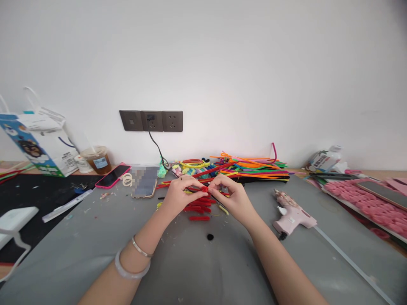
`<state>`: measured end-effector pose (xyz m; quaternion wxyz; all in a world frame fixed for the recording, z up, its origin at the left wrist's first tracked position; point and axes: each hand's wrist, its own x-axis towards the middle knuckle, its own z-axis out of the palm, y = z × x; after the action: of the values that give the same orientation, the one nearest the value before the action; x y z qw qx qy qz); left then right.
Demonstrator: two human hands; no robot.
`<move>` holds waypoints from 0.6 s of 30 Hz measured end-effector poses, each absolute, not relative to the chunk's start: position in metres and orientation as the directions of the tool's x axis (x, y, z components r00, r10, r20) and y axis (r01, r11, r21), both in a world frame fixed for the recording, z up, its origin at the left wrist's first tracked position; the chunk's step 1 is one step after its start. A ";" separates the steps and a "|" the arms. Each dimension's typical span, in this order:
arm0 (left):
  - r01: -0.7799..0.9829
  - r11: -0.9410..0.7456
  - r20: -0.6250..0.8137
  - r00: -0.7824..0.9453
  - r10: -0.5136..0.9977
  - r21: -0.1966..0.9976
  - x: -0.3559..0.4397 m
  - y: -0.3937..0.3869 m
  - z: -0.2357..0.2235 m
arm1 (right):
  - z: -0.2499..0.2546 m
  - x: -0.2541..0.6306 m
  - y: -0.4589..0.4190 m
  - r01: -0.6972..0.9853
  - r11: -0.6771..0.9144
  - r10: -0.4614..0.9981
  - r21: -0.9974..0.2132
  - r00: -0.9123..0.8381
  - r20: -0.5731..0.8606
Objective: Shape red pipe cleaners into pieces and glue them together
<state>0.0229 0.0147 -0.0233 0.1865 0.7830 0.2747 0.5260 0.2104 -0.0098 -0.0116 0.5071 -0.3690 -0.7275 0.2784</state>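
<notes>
Between the fingertips of both hands is a small red fuzzy piece [205, 189], seemingly a coiled pipe cleaner. My left hand [182, 194] pinches it from the left, fingers closed. From the other side my right hand [231, 195] grips it with thumb and forefinger. A thin dark strand runs by the right fingers; I cannot tell whether it is held. Just below the hands lie several short red pipe cleaner pieces [199, 218]. A short pale yellow piece [223, 210] rests under the right hand, and a black round piece [210, 237] sits nearer to me.
Long coloured pipe cleaners [254, 165] are heaped by the wall. A pink glue gun [294, 215] with a long glue stick lies at right, beside a pink keyboard [356, 197]. Phones [112, 176], an iced drink [98, 160] and a paper bag [47, 146] stand left.
</notes>
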 end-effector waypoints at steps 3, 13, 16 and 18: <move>0.230 -0.783 0.725 0.296 0.622 0.578 0.023 0.015 -0.023 | -0.011 0.210 -0.010 0.258 0.575 0.818 -0.776 -0.213 0.535; 0.240 -0.775 0.713 0.303 0.632 0.585 0.023 0.014 -0.022 | -0.011 0.210 -0.010 0.273 0.583 0.812 -0.765 -0.208 0.545; 0.231 -0.775 0.710 0.310 0.632 0.589 0.023 0.014 -0.020 | -0.012 0.210 -0.010 0.255 0.577 0.817 -0.776 -0.198 0.542; 0.217 -0.750 0.689 0.300 0.660 0.625 0.022 0.014 -0.020 | -0.013 0.210 -0.009 0.216 0.572 0.820 -0.791 -0.190 0.541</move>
<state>0.0224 0.0136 -0.0196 0.2129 0.7775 0.2822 0.5202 0.2105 -0.0087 -0.0132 0.5236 -0.3618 -0.7155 0.2883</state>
